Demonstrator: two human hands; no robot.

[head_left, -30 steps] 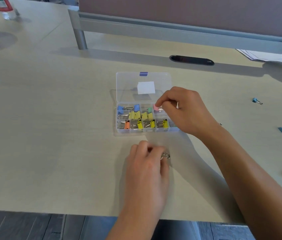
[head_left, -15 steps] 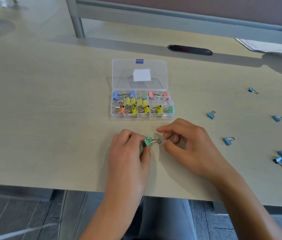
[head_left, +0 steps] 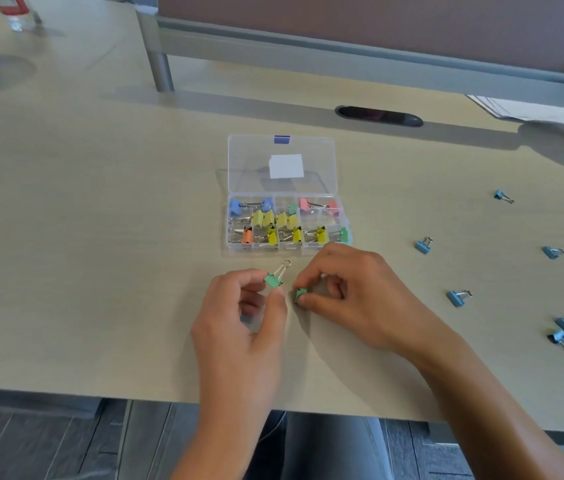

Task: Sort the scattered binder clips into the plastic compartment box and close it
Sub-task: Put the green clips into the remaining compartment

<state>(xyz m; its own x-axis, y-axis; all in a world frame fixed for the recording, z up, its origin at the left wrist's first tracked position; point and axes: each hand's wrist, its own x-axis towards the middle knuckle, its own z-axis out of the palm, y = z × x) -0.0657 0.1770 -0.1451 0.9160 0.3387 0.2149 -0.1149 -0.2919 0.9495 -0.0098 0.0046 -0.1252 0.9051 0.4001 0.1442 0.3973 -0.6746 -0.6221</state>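
"What are the fingers doing?"

"The left hand (head_left: 239, 327) pinches a green clip (head_left: 273, 280). The right hand (head_left: 353, 299) pinches another green clip (head_left: 299, 294), low by the table (head_left: 100, 271)."

"Why there?"

"The open box (head_left: 287, 245) sits just beyond, probably so dropping them in is easy. Blue clips (head_left: 422, 245) wait off right."

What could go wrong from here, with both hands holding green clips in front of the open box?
1. The left hand pinches a green clip by its body only, wire handles sticking up; it could slip or snap out.
2. The right hand mostly hides its own green clip, so a fumble is hard to spot.
3. The compartment box lies open just beyond the hands; a knock could spill sorted clips. Blue clips remain scattered to the right.
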